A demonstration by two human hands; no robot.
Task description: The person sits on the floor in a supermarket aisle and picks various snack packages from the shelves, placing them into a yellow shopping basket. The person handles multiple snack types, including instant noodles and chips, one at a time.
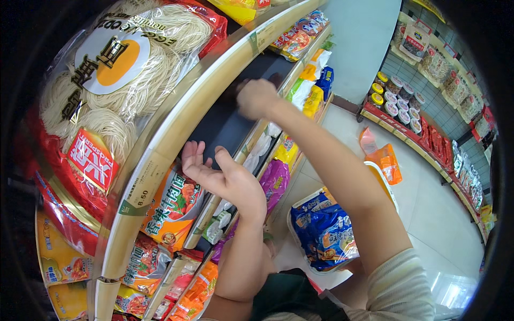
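Observation:
Over a dark shelf board (225, 116), my right hand (257, 98) is blurred and bent into a loose fist; whether it holds a cloth or anything small cannot be told. Lower left, my left hand (225, 176) is palm up with fingers spread and nothing in it, beside an orange instant noodle packet (176, 208). A large bag of egg noodles (132, 60) stands on the shelf above, behind a curved price rail (160, 148). More noodle packets (295, 40) lie at the far end of the dark board.
Below right, a white-rimmed tub (295, 228) holds blue noodle packets (321, 228). An orange packet (385, 162) lies on the tiled floor. Purple (275, 182) and yellow packets (313, 102) fill the lower shelf. Across the aisle stands a rack (401, 128) with jars and hanging bags.

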